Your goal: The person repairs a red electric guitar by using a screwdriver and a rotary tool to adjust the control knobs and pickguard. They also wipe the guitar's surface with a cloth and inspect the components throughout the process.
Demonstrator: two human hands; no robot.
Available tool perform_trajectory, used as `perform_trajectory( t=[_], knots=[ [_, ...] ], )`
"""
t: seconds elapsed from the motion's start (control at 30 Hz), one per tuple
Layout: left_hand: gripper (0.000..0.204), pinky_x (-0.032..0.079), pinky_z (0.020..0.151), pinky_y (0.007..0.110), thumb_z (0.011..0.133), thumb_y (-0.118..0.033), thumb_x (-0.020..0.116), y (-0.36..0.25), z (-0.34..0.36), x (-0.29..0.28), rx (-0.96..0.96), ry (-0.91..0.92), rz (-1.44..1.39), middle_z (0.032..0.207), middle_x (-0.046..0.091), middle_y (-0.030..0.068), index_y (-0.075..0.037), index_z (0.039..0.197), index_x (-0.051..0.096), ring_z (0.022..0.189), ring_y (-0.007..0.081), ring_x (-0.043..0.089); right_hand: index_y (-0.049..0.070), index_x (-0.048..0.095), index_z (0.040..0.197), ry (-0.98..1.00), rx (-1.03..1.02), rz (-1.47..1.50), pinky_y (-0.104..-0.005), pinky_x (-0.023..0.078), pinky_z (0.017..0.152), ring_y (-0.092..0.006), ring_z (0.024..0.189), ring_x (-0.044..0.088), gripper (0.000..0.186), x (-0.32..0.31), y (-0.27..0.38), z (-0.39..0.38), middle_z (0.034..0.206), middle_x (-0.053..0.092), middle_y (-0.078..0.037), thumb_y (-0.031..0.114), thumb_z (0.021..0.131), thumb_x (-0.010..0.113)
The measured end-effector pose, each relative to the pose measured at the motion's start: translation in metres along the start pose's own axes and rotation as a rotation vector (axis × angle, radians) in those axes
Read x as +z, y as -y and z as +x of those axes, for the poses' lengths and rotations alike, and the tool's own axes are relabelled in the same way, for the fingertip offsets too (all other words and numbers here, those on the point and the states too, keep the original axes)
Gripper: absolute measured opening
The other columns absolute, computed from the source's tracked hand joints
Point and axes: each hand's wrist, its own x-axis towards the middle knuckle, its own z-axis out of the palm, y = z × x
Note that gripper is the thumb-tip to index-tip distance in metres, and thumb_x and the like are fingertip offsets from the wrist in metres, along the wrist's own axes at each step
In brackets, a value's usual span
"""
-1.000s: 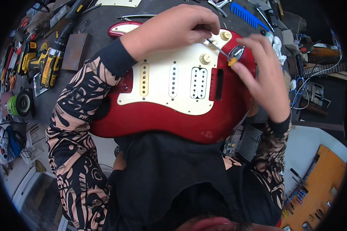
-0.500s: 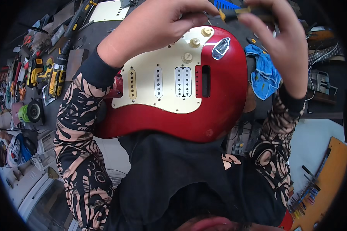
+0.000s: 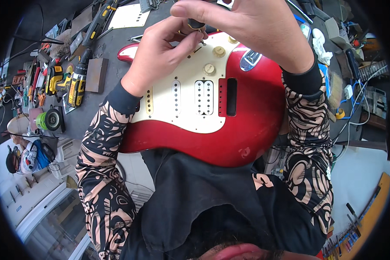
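Note:
A red electric guitar body [image 3: 186, 141] lies in front of me with a cream pickguard [image 3: 190, 117] on it. The pickguard carries several cream knobs [image 3: 209, 69] and white pickups [image 3: 204, 97]. At its upper part, near a dark slot, I hold a screwdriver [image 3: 196, 24] with a black-and-yellow handle. My right hand [image 3: 251, 26] is closed about the top of the handle, its thumb reaching across. The thumb and fingers of my left hand [image 3: 164, 50] pinch low on the screwdriver, close to the pickguard. Whether a screw sits at the tip is hidden by the fingers.
A yellow-and-black cordless drill [image 3: 69, 84], a rectangular block [image 3: 96, 75] and a green-and-black round tool [image 3: 50, 119] stand at the left. Another cream plate [image 3: 128, 17] lies at the back. White crumpled paper [image 3: 320, 47], a brush [image 3: 335, 92] and cables [image 3: 351, 123] are on the right.
Both hands have come down and left with the screwdriver, from above the guitar's upper right to the pickguard. My view has shifted, and the right forearm now covers the blue cloth's place.

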Motion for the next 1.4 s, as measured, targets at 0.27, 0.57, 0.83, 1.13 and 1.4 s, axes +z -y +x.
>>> perform_trajectory(
  t=[0.27, 0.57, 0.83, 1.13, 1.4],
  knots=[
    [0.013, 0.062, 0.08, 0.029, 0.103, -0.004, 0.075, -0.013, 0.005, 0.002, -0.03, 0.014, 0.039, 0.098, 0.081, 0.0075, 0.004, 0.113, 0.076, 0.088, 0.0133, 0.077, -0.002, 0.064, 0.129, -0.071, -0.174, 0.112, -0.0394, 0.061, 0.089, -0.0312, 0.102, 0.075, 0.038, 0.004, -0.04, -0.002, 0.114, 0.073, -0.018, 0.011, 0.096, 0.078],
    [0.011, 0.061, 0.074, 0.028, 0.103, -0.004, 0.075, -0.009, 0.002, 0.005, -0.042, 0.015, 0.049, 0.093, 0.08, 0.0073, 0.004, 0.11, 0.076, 0.082, 0.0122, 0.075, -0.002, 0.065, 0.123, -0.057, -0.186, -0.052, -0.0402, 0.061, 0.089, -0.0329, 0.1, 0.074, 0.033, -0.003, -0.039, -0.008, 0.11, 0.073, -0.018, 0.011, 0.095, 0.078],
    [0.016, 0.059, 0.076, 0.027, 0.104, -0.006, 0.075, -0.015, 0.002, 0.003, -0.034, 0.073, -0.005, 0.098, 0.081, 0.0069, 0.003, 0.117, 0.075, 0.086, 0.0111, 0.074, 0.0, 0.068, 0.127, 0.039, -0.038, -0.011, -0.0369, 0.057, 0.089, -0.0285, 0.105, 0.068, 0.031, -0.024, 0.001, -0.007, 0.108, 0.068, -0.015, 0.012, 0.098, 0.07],
    [0.014, 0.061, 0.088, 0.025, 0.106, -0.007, 0.076, -0.012, 0.007, 0.006, -0.084, 0.073, -0.164, 0.11, 0.082, 0.008, 0.003, 0.116, 0.073, 0.103, 0.0095, 0.075, -0.004, 0.065, 0.138, -0.064, -0.122, 0.407, -0.033, 0.054, 0.098, -0.0191, 0.111, 0.065, 0.044, -0.005, -0.019, -0.012, 0.121, 0.07, -0.013, -0.003, 0.098, 0.046],
    [0.012, 0.062, 0.086, 0.025, 0.104, -0.005, 0.078, -0.015, 0.005, 0.005, -0.116, 0.029, -0.153, 0.108, 0.083, 0.0095, 0.003, 0.11, 0.071, 0.1, 0.0096, 0.077, -0.004, 0.065, 0.135, 0.071, 0.126, 0.325, -0.0334, 0.057, 0.093, -0.0179, 0.106, 0.069, 0.036, -0.025, 0.005, -0.009, 0.114, 0.07, -0.01, 0.025, 0.114, 0.064]
  ],
)
